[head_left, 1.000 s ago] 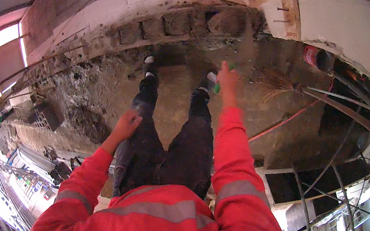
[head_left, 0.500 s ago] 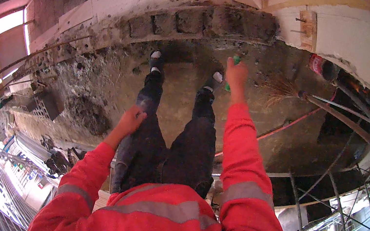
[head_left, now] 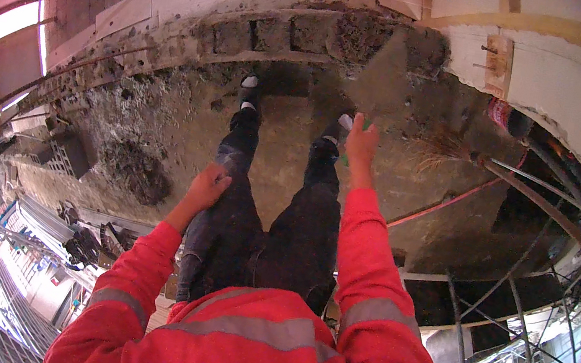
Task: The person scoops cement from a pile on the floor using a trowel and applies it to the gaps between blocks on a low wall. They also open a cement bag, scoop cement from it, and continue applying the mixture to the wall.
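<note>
My right hand [head_left: 361,143] reaches forward and grips the green handle of a trowel [head_left: 391,75]. Its grey triangular blade lies against the mortar-covered course of bricks [head_left: 285,33] ahead of my feet. My left hand [head_left: 208,186] hangs by my left thigh with its fingers loosely bent and nothing in it. Both sleeves are red with grey reflective bands. My dark trousers and shoes [head_left: 248,89] stand on a dirty platform [head_left: 287,157].
A heap of dark mortar [head_left: 138,166] lies on the platform to my left. A straw brush [head_left: 444,150] and a red hose [head_left: 450,202] lie to my right. Scaffold tubes [head_left: 555,220] and a drop border the right and lower edges. A white block wall [head_left: 579,85] rises at the far right.
My right hand has pushed the trowel further forward to the brick course. My left hand has dropped slightly toward my thigh.
</note>
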